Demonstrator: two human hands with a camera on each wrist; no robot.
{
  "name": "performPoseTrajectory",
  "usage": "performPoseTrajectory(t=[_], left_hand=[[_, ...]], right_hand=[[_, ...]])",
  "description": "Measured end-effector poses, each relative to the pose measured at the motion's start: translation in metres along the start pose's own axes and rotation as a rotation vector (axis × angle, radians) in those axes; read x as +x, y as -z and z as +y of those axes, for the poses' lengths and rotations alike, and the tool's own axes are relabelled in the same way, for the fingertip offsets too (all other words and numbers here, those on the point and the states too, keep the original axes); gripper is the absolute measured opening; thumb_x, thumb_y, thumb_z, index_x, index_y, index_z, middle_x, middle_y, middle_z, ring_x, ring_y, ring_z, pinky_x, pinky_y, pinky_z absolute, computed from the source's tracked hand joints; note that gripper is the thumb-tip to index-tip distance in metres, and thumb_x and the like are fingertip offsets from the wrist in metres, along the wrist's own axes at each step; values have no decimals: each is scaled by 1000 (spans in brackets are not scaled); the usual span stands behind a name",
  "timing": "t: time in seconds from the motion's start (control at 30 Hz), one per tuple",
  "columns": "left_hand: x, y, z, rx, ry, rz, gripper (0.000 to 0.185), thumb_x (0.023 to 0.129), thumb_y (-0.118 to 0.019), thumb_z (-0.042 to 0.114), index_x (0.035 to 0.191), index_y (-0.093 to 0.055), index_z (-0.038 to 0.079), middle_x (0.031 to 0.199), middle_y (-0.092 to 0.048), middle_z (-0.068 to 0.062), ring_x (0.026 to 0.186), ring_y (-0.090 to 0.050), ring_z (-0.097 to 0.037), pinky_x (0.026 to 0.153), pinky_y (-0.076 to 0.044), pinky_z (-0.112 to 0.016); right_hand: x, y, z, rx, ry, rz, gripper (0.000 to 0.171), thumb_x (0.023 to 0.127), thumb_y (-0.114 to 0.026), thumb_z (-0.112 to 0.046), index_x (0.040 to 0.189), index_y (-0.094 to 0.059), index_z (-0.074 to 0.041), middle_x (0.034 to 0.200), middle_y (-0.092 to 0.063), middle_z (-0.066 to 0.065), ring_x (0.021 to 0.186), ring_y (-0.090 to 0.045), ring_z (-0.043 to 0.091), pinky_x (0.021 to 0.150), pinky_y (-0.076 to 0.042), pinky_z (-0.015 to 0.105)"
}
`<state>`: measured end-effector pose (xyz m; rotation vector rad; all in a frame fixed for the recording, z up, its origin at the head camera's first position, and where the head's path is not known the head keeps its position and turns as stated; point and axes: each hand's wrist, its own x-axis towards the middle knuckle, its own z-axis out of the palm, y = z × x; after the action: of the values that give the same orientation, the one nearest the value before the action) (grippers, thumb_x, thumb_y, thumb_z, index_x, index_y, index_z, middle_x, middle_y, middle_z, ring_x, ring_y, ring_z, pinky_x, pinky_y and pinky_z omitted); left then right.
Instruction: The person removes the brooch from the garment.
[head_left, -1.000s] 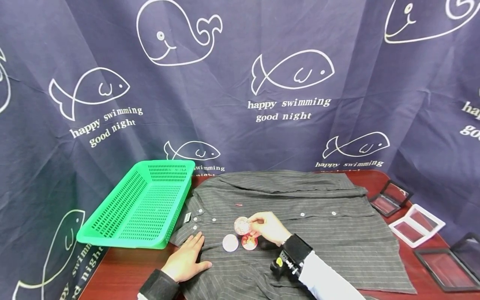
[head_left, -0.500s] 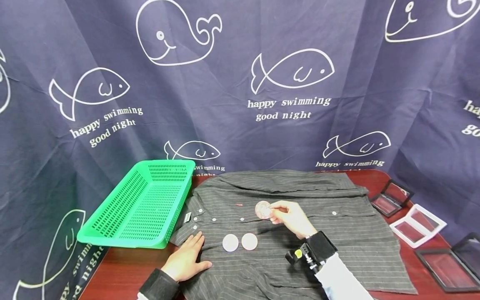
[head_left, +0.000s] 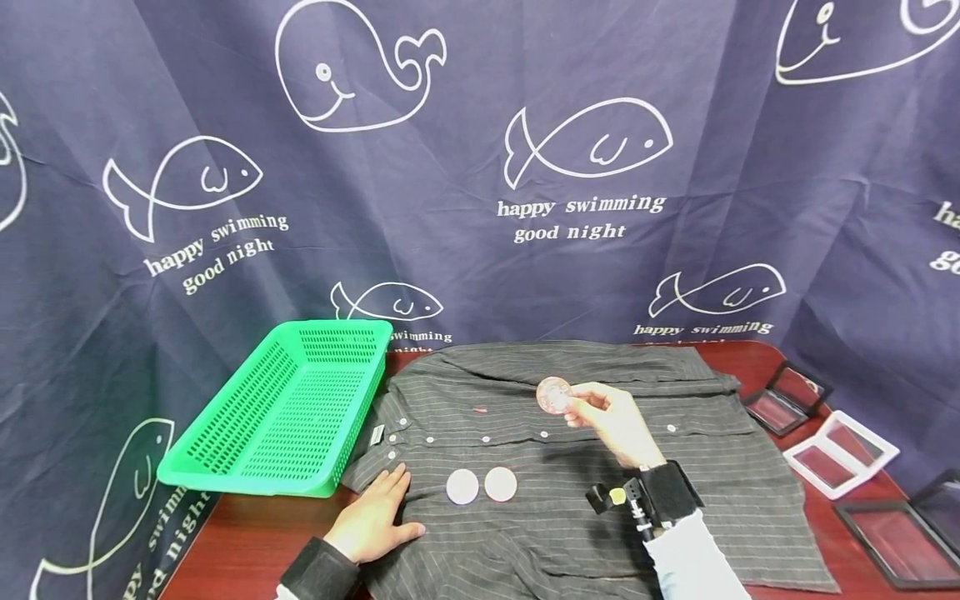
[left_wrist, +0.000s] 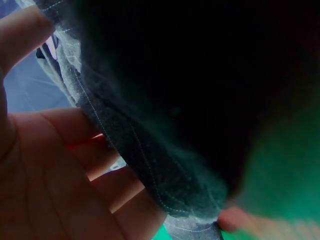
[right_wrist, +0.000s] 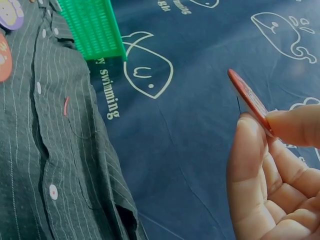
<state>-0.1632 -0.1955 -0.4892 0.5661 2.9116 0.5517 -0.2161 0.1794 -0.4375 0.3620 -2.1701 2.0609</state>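
My right hand (head_left: 611, 417) pinches a round pin badge (head_left: 554, 395) between thumb and fingers, raised over the middle of a dark striped shirt (head_left: 585, 525). Seen in the right wrist view, this badge (right_wrist: 248, 97) is nearly edge-on, with a red face. Two more badges lie side by side on the shirt, a left badge (head_left: 462, 487) and a right badge (head_left: 501, 484); both look washed out in the head view. My left hand (head_left: 371, 517) rests with fingers extended on the shirt near its collar. Dark fabric (left_wrist: 145, 150) lies against its fingers in the left wrist view.
At the left stands a green plastic basket (head_left: 360, 417). Along the table's right side lie a black frame (head_left: 776, 408), a white hinged frame (head_left: 840, 457) and a larger black frame (head_left: 896, 546). A blue curtain (head_left: 465, 175) with fish drawings hangs behind the red-brown table (head_left: 247, 533).
My right hand has carried its badge up and to the right, away from the other two badges, which stay in place. The left hand has not moved.
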Motion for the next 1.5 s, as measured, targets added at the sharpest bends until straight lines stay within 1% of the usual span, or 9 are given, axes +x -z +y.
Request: performPoseTrajectory(t=[0.27,0.43,0.57,0.73,0.93,1.03,1.13,1.37,1.5], left_hand=[[0,-1,1,4,6,5,83,78,-76,45,137,-49,-8,147,-45,-25,136,-40,-49,108,-36,-58],[0,2,5,-36,24,13,82,77,-78,40,136,-49,-9,146,-46,-27,136,-40,-50,108,-35,-59],[2,3,9,-35,38,33,78,81,-76,38,136,-50,-9,144,-48,-27,135,-42,-48,109,-35,-56],[9,-3,16,4,26,134,69,86,-70,40,133,-54,-7,137,-55,-23,131,-50,-39,108,-40,-51],[19,-8,28,-6,5,302,53,88,-69,35,127,-61,-1,129,-63,-17,121,-61,-31,101,-47,-46],[23,-7,35,-17,-9,359,48,89,-68,33,125,-63,2,127,-65,-15,119,-62,-29,99,-48,-45],[28,-4,43,-78,-21,384,45,90,-67,31,124,-63,2,125,-65,-15,118,-62,-30,99,-48,-46],[42,5,59,-257,-43,388,44,93,-65,32,125,-63,2,124,-66,-14,119,-62,-31,100,-47,-47],[48,10,67,-352,-67,399,42,93,-65,32,124,-64,3,122,-67,-13,117,-63,-30,98,-49,-47]], right_hand=[[-3,0,-4,9,-15,24,29,91,-61,4,110,-53,25,77,-69,-11,68,-66,4,66,-58,23],[-4,-4,-3,18,-23,30,30,91,-60,4,111,-53,25,76,-69,-12,67,-65,3,65,-57,22],[-5,-6,-4,17,-14,30,30,91,-61,4,111,-54,25,76,-68,-13,67,-65,3,64,-57,22],[-7,-7,-7,6,-4,34,29,91,-61,4,111,-55,24,77,-69,-11,67,-65,3,65,-57,22],[-7,-9,-8,-11,-12,48,28,90,-63,3,110,-58,21,76,-69,-12,67,-65,4,65,-57,22],[-7,-9,-7,-12,-13,48,27,90,-63,3,109,-59,20,76,-69,-13,67,-65,3,66,-57,21],[-8,-10,-7,-13,-11,38,26,90,-63,3,109,-59,20,77,-69,-12,67,-66,3,66,-57,21],[-9,-13,-11,-33,14,26,26,89,-66,0,107,-62,18,78,-69,-11,69,-68,6,68,-57,22],[-9,-15,-12,-53,48,13,24,89,-67,0,106,-63,17,81,-71,-4,69,-68,7,68,-58,23]])
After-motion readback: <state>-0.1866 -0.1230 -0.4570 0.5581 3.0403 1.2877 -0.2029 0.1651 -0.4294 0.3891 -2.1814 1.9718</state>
